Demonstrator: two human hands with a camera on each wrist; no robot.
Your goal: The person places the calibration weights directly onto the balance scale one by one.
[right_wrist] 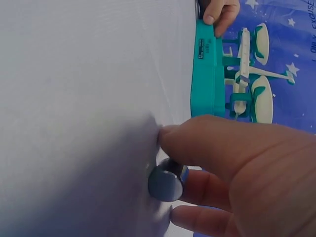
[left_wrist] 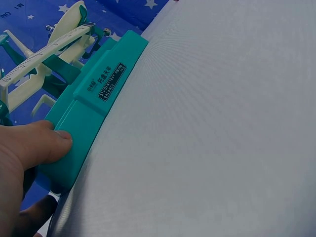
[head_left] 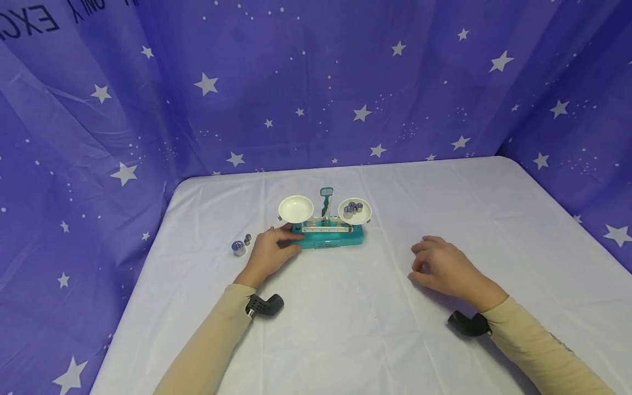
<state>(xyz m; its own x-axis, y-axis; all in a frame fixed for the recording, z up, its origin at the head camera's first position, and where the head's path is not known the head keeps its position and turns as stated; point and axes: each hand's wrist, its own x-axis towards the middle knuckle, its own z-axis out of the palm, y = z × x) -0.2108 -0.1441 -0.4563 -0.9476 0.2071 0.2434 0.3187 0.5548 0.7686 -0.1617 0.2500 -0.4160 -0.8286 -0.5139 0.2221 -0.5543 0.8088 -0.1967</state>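
You have a table (head_left: 345, 340) under a white creased cloth, its far edge at 12 o'clock meeting a purple backdrop (head_left: 316, 82) printed with white stars, which also closes in the sides at 9 and 3 o'clock. At about 9 o'clock from the table's middle, near the left edge, a large metal weight (head_left: 238, 248) stands on the cloth with a small metal weight (head_left: 247, 238) just beside it at its 1 o'clock. Black lettering (head_left: 29, 24), upside down and cut off, shows on the backdrop at 10 o'clock.

White-clothed table (head_left: 345, 340), purple star-printed backdrop (head_left: 316, 82), apparently fabric
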